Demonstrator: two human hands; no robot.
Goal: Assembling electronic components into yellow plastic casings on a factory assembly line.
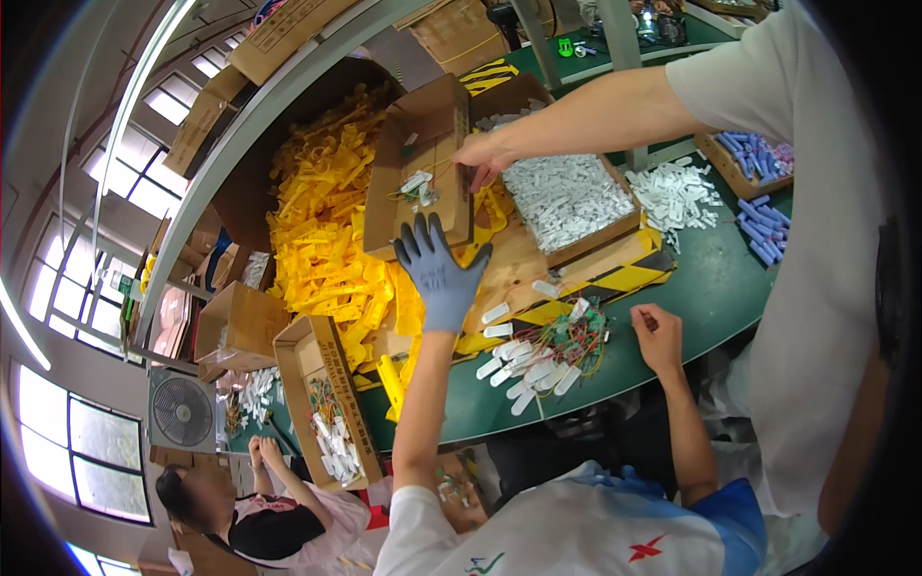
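My left hand (444,278), in a grey work glove with dark fingertips, is open with its fingers spread. Its fingertips meet the near wall of a shallow cardboard box (379,216) that holds a few white plastic pieces (417,184) and thin wires. Bare, my right hand (659,338) is loosely closed over the green table, with nothing visible in it. To its left lies a pile of white plastic casings (526,363) mixed with green circuit boards (576,338) and coloured wires. A co-worker's hand (486,156) reaches in from the right to the box's right side.
Yellow plastic parts (331,240) heap up at left. A carton of small white pieces (567,197) stands beyond the pile, near loose white pieces (672,197) and purple cylinders (764,230). Another carton (327,403) holds wired parts. A second person (279,509) sits lower left.
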